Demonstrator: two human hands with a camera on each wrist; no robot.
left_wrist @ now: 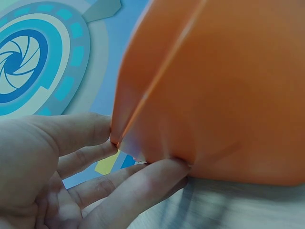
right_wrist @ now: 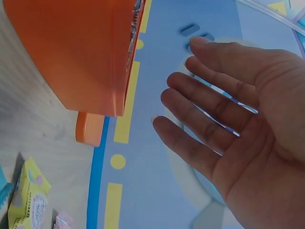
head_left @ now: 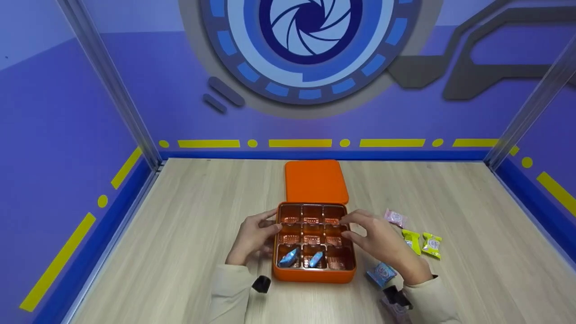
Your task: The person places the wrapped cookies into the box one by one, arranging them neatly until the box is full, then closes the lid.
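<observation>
- Your left hand [head_left: 253,236] rested against the left wall of the orange box [head_left: 314,274], fingers straight and touching its rim, likely to steady the box on the counter [head_left: 180,252].
- Your right hand [head_left: 382,245] hovered over the box's right side, fingers spread and relaxed, holding nothing; the right wrist view showed an empty palm just clear of the box wall.
- The box sat near the counter's front edge between both hands, its nine compartments open upward, with two blue candies [head_left: 289,257] in the front row's left and middle cells.
- The orange lid [head_left: 316,181] lay flat just behind the box, touching or nearly touching it, out of the way of the hands.
- Loose candies waited to the right: a pink one [head_left: 396,218], two yellow-green ones [head_left: 423,243], and a blue one [head_left: 380,273] beside your right wrist.
- The left wrist view was filled by blurred orange wall, so the box's inside was hidden there.
- The glossy tray's reflections made the other cells hard to read.
</observation>
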